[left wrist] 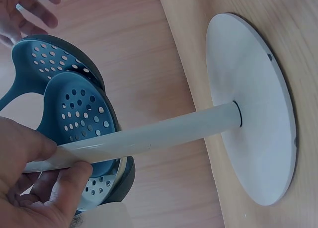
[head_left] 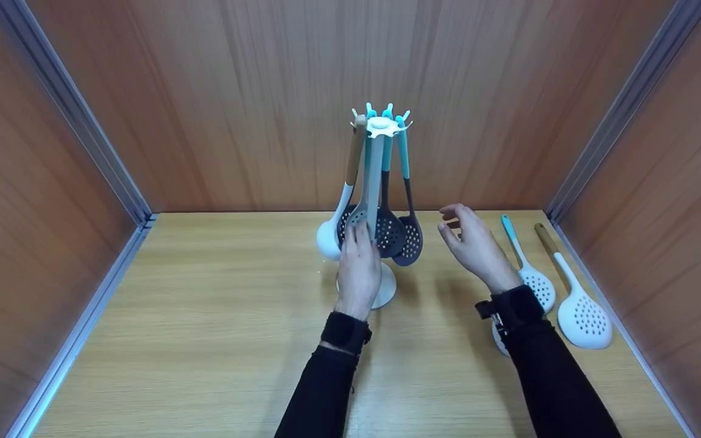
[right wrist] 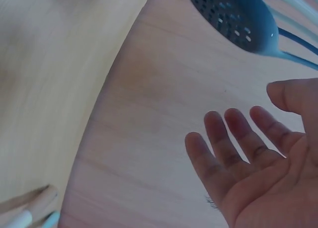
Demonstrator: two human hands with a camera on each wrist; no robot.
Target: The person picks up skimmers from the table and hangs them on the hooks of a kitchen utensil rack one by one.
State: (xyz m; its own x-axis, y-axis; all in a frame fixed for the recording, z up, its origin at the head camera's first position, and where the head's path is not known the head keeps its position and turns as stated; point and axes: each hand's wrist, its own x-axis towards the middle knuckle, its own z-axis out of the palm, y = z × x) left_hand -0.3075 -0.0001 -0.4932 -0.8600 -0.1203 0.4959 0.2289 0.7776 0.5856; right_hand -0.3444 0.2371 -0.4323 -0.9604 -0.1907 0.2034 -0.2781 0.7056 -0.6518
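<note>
A white utensil stand [head_left: 381, 126] with a round base [left wrist: 253, 109] stands upright near the back wall. My left hand [head_left: 359, 271] grips its pole [left wrist: 164, 136], thumb and fingers around it. From the stand's hooks hang a white ladle [head_left: 328, 238] with a brown handle, a pale slotted utensil [head_left: 358, 214] partly behind the hand, and dark perforated skimmers [head_left: 411, 243] with turquoise handles. My right hand [head_left: 478, 246] is in the air to the right of the stand, fingers loosely spread and holding nothing. In the right wrist view a dark skimmer [right wrist: 238, 19] hangs near its thumb.
Right of the stand, a white slotted turner [head_left: 585, 319] with a brown handle and a white skimmer [head_left: 536, 285] with a turquoise handle lie on the table [head_left: 204, 316]. Another white utensil is mostly hidden under my right forearm. Wooden walls [head_left: 661, 182] enclose the back and sides.
</note>
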